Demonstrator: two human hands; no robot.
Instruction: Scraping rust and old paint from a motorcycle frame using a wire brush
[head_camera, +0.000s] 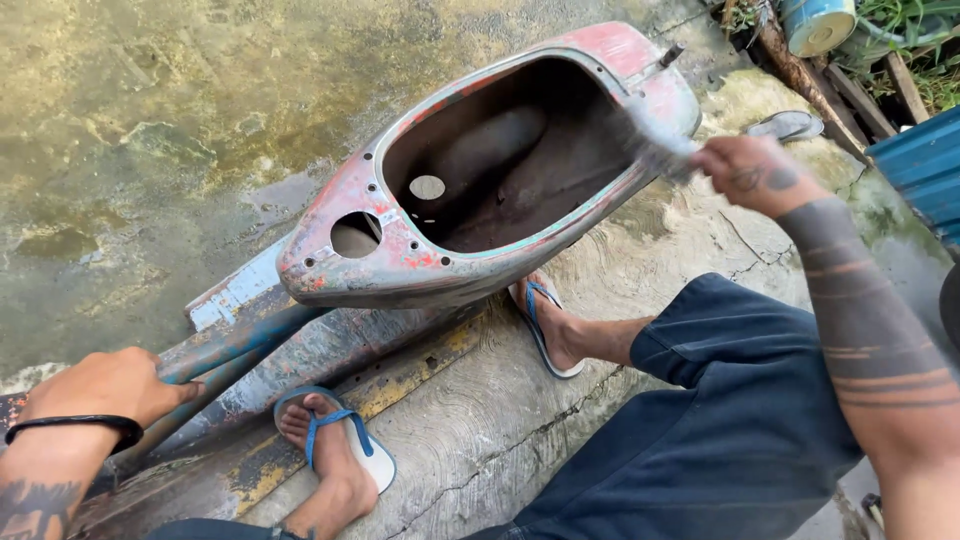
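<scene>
My left hand (105, 385) is closed round a blue-painted metal tube (225, 350) at the lower left, a black band on the wrist. The tube runs up and right to the old scooter body shell (400, 265), which lies on the concrete floor (470, 440) with its big opening facing up. Shell paint is worn red over patches of bare grey and blue-green (rust inside the hollow, as far as I can see). A round hole sits at the shell's near left end. My feet in blue-strapped flip-flops (340, 435) rest just below the shell, one beside the tube, one tucked under the shell's edge.

My right hand (750, 170) is clenched on a brush (655, 140), blurred, its bristles touching the shell's far right rim. Wet, stained floor spreads to the upper left. A blue tin (818, 22) and blue sheet metal (925, 165) sit at the far right.
</scene>
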